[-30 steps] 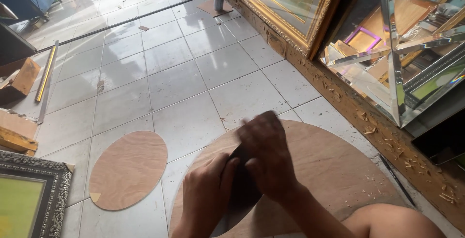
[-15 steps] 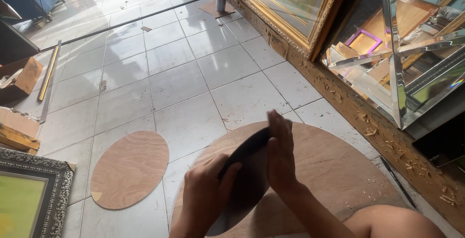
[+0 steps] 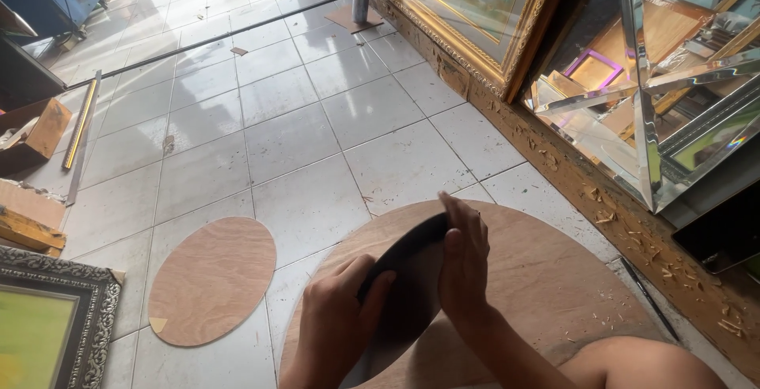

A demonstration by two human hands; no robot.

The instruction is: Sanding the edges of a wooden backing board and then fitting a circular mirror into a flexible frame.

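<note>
– What are your hands on right now?

– Both are on a dark, thin, curved strip of flexible material [image 3: 408, 278]. My left hand [image 3: 336, 318] is curled around its lower part, thumb up against the near face. My right hand [image 3: 463, 266] stands flat on edge, fingers straight and pressed together against the strip's upper right side.

– Has anything changed in the last second?

– Yes. A second ago my right hand lay bunched over the top of the strip and hid most of it. Half a second ago it had opened flat, and now it sits a little higher, so more of the dark strip shows. I'd judge I'm smoothing or bending it rather than just gripping it.

– Which way does it point?

– Its long axis runs from low near my left wrist up and to the right, ending at my right fingertips. The top edge bows upward.

– Where is it?

– Held over the large round brown plywood board [image 3: 546, 294] lying on the white tiled floor [image 3: 309, 120]. I can't tell whether the strip touches the board. A smaller oval plywood board [image 3: 212, 280] lies apart, to the left.
</note>
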